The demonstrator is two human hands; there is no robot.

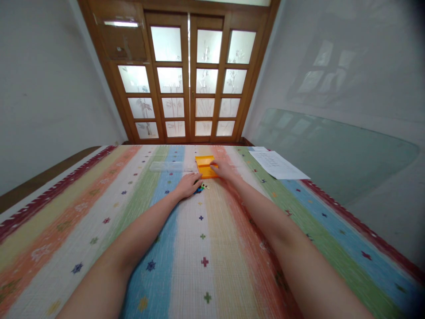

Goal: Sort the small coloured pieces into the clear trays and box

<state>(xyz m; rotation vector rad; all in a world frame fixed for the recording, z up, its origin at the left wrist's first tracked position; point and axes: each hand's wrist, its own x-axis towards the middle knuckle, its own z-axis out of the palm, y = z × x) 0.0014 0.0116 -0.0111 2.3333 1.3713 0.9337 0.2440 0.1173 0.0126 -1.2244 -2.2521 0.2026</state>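
Observation:
A small yellow-orange plastic case [207, 171] lies unfolded on the striped tablecloth, at arm's length ahead of me. My left hand [190, 184] rests low by the case's near left corner, its fingers stretched forward. Beside those fingers is a little heap of tiny coloured pieces [201, 188], some blue, green and dark, partly hidden by the hand. My right hand [225, 170] reaches over the case's right side, with thumb and forefinger drawn together above its inside. Whatever lies between those fingertips is too small to make out.
A clear plastic strip or container [171, 166] lies left of the case. Printed paper sheets [279, 165] are at the table's right edge, near a glass pane [332, 155] by the wall. Wooden doors with frosted panes [191, 79] stand beyond the table.

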